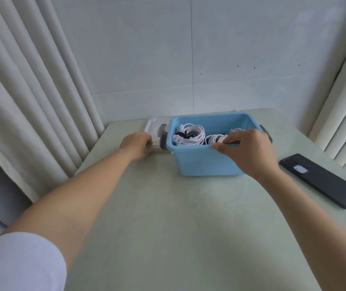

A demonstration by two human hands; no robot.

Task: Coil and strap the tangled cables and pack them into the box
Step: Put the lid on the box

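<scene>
Cables [191, 133]: white, wound into coils, with dark straps round them; they lie inside the box, one coil at its left end and another [215, 139] near the middle by the front wall.
Box [205, 162]: light blue plastic, open on top, standing upright on the far middle of the table, with a grey latch at each end.
Right hand [249, 150]: at the box's near rim, thumb on the outside of the front wall, fingers curled over the edge to the inside, pinching the rim between them.
Left hand [136, 145]: reaching to the lid, fingers curled round its near edge, holding it.
Lid [153, 128]: white, lying flat on the table just left of the box, touching its left end.
Table [178, 217]: pale green top.
Phone [323, 179]: dark, lying flat at the right edge, well apart from the box.
Sleeve [21, 263]: white, on the left arm.
Curtains [31, 91]: pale pleats on the left; more at the right.
Wall [189, 49]: light panels behind the table.
</scene>
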